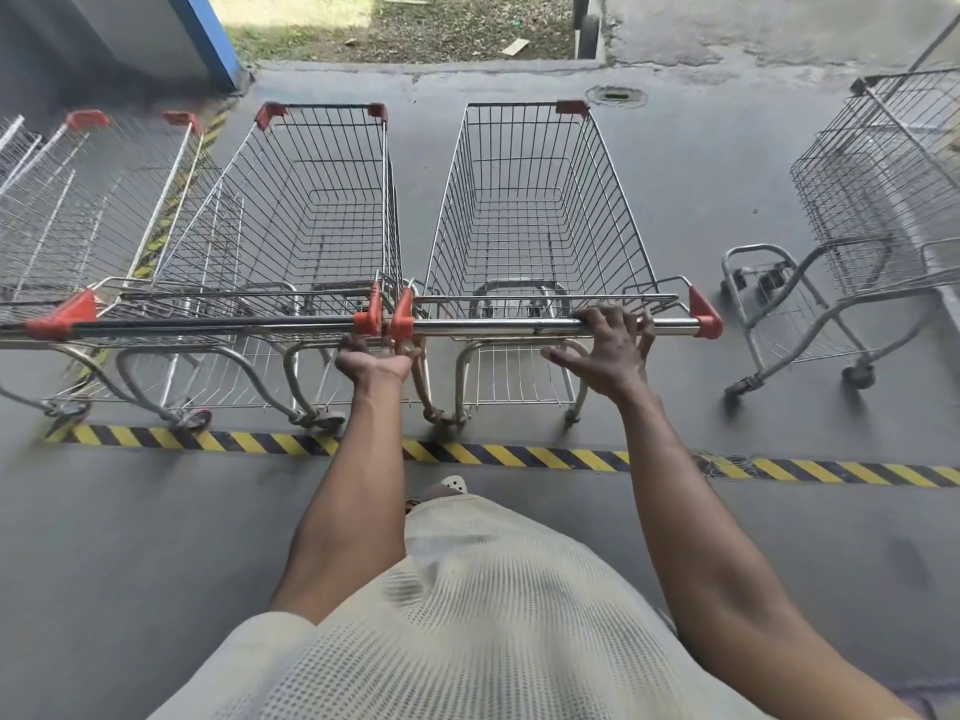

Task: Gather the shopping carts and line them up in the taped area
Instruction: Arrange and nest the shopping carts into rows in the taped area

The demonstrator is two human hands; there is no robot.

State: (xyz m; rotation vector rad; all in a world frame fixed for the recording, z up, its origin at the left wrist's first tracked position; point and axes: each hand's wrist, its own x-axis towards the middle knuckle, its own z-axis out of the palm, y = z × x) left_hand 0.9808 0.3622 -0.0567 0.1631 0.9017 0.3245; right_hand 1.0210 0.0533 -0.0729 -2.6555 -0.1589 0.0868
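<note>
Off to the left of the person's left hand (374,362) stands the far-left cart (78,200), partly cut off by the edge of view, with more wire frames nested against it. Next to it, still left of that hand, is the second cart (332,200), its basket empty and its red-capped handle running right up to the hand. A side strip of tape (214,128) runs away along the floor (156,537) between these two carts.

The left hand sits palm up just under the spot where the second cart's handle meets the next one. Its fingers curl upward out of sight behind the red end caps, so I cannot tell whether they are clamped on anything or which cart they touch.

Between the two hands is the third cart (530,200), empty, side by side with the second and all but touching it. The right hand (610,353) is on the right part of its handle bar (493,327), fingers wrapped over the top and the thumb stretched out to the left beneath.

Below both hands the striped tape (493,454) crosses the floor. All three carts have their rear wheels just beyond it, while the person stands on the near side.

Well to the right of the right hand, a lone cart (872,189) stands apart, turned at an angle. Beyond the third cart lies a floor drain (616,96).
</note>
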